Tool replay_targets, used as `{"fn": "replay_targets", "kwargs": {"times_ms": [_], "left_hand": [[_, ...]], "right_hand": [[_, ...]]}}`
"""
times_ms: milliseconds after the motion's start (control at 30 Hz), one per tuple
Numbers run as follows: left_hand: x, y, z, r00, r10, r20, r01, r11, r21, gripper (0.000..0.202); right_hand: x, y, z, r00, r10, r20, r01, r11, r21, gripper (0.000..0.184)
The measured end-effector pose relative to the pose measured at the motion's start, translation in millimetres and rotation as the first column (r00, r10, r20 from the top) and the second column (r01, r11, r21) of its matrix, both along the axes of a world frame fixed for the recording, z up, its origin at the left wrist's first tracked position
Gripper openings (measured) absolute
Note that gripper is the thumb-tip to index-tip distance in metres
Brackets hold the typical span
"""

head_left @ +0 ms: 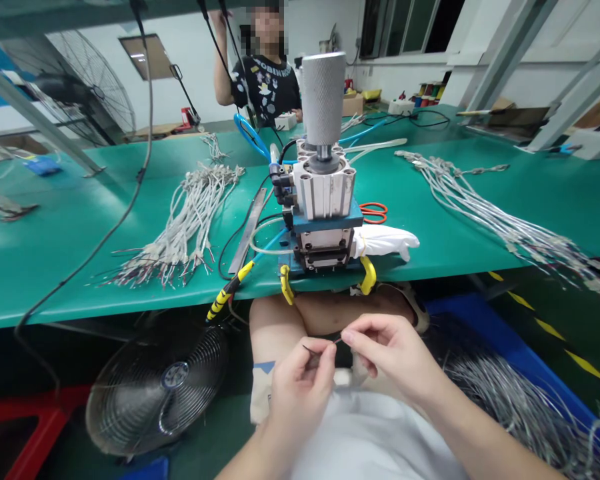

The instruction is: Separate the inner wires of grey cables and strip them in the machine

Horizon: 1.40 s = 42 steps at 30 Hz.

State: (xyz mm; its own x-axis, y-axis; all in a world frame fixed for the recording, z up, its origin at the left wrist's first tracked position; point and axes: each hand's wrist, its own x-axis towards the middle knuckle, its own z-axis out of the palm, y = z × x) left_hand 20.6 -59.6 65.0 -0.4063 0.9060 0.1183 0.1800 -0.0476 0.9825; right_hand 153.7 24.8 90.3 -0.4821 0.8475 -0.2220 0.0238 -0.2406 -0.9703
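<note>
Below the bench edge, over my lap, my left hand (300, 387) and my right hand (387, 353) pinch the two ends of one thin dark wire (323, 347) between thumb and fingertips. The wire is short and fine, and its details are too small to make out. Straight ahead a small pneumatic press (325, 200) with a knurled metal cylinder on top stands at the front edge of the green table (55, 260), just above my hands.
A bundle of white cables (190, 220) lies left of the press and another bundle (485, 207) to its right. Orange scissors (375, 212) sit behind the press. A floor fan (157, 387) stands under the table at left. Across the table a person (265, 67) stands working.
</note>
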Motion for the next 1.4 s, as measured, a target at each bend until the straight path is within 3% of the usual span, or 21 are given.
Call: {"fn": "replay_targets", "kwargs": {"times_ms": [333,567,867,1033,1233,1400], "left_hand": [[-3.6,1.1,1.8,0.996,0.021,0.084,-0.020,1.000,-0.007,0.014],[4.2,1.1,7.9,0.994,0.028,0.110,-0.030,0.999,0.016,0.015],[-0.9,-1.8,0.2,0.996,-0.010,0.094,0.009,1.000,0.010,0.014],[-5.0,-3.7,1.4,0.988,0.025,0.150,-0.012,0.996,-0.087,0.018],[-8.8,-10.2,1.8,0.983,-0.086,0.161,0.112,0.982,-0.155,0.022],[-8.4,-11.9,-5.7,0.987,-0.114,0.110,0.132,0.977,-0.168,0.025]], "right_hand": [[-5.9,-11.1,-10.1,0.989,-0.041,-0.142,0.017,0.986,-0.166,0.029],[-16.9,-20.2,-9.4,0.976,-0.093,-0.199,0.060,0.984,-0.168,0.032],[-19.5,-20.0,-12.9,0.943,-0.194,-0.272,0.118,0.955,-0.274,0.027],[-8.4,-14.3,-14.1,0.986,-0.025,-0.167,0.005,0.992,-0.123,0.027],[6.2,-7.1,-9.6,0.994,0.104,0.043,-0.104,0.995,0.004,0.033],[20.6,-4.9,-30.9,0.961,0.226,0.158,-0.238,0.969,0.064,0.039]]}}
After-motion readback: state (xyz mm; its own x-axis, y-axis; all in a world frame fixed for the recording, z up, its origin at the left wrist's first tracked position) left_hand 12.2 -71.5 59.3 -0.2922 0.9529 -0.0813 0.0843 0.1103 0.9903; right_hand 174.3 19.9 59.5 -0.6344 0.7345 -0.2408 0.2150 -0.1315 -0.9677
